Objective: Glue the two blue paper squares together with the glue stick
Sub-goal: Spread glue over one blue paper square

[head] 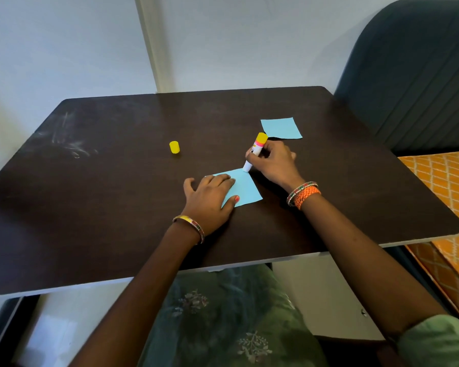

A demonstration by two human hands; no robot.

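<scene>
1. Right hand (274,161): fingers curled round the glue stick (254,152), gripping it at mid-barrel; orange and beaded bangles (304,193) on the wrist.
2. Glue stick: white barrel, pink band, yellow end uppermost; tilted, lower tip touching the far corner of the near blue paper square (243,189).
3. Left hand (210,200): fingers straight and flat, pressing down the left part of the near square; thumb spread out onto the bench (104,181); bangle (190,226) on the wrist.
4. Near blue paper square: flat on the bench, right of centre, towards the front edge, turned corner-on to that edge.
5. Second blue paper square (281,127): flat, untouched, just beyond the right hand, nearer the bench's back right corner.
6. Yellow cap (174,147): upright, alone, near the bench's middle, left of the glue stick.
7. Bench: dark brown top, pale scuff marks towards its back left corner.
8. Dark blue chair (414,75): past the right edge of the bench.
</scene>
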